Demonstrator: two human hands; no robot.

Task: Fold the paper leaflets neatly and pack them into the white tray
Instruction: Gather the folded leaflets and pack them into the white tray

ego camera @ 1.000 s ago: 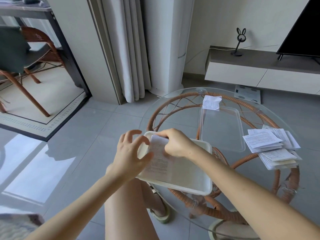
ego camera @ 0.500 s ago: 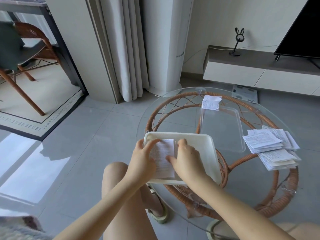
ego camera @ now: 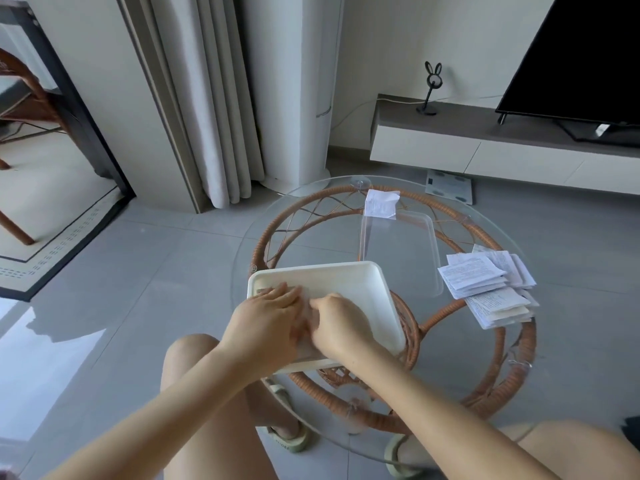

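Tray (ego camera: 349, 271), white, shallow and rectangular with rounded corners, is sitting turned at an angle at the near left edge of the counter (ego camera: 446, 341), just in front of the person's knee. Well to its right, a stack (ego camera: 485, 289) of folded leaflets is lying fanned out. The white sheets are carrying small grey print, and their corners are sticking out in different directions. One leaflet (ego camera: 303, 293) is lying flat in the left half of the tray, mostly hidden and blurred under both hands. A lone leaflet (ego camera: 380, 203), creased, is resting at the far side, touching the far end of a clear lid (ego camera: 401, 251) that is lying between tray and stack.

The left grip (ego camera: 266, 317) is lying open, fingers straight and pressing down on the leaflet in the tray. The right grip (ego camera: 339, 320) is bearing on the same leaflet just beside it with fingers bent. Whether it is pinching the paper or only pressing it, I cannot tell.

The counter is showing a round glass top over a woven rattan ring frame, and the person's sandalled feet are showing through the glass. Grey floor (ego camera: 138, 306) tiles are spreading around it, shining with light on the left. A black TV (ego camera: 581, 57) is standing on a long low cabinet (ego camera: 433, 147) against the far wall. Pale curtains (ego camera: 207, 98) are hanging beside a white column (ego camera: 294, 81). A scale (ego camera: 448, 186) is lying on the floor behind the counter, and a small bunny-eared stand (ego camera: 431, 88) is standing on the cabinet.
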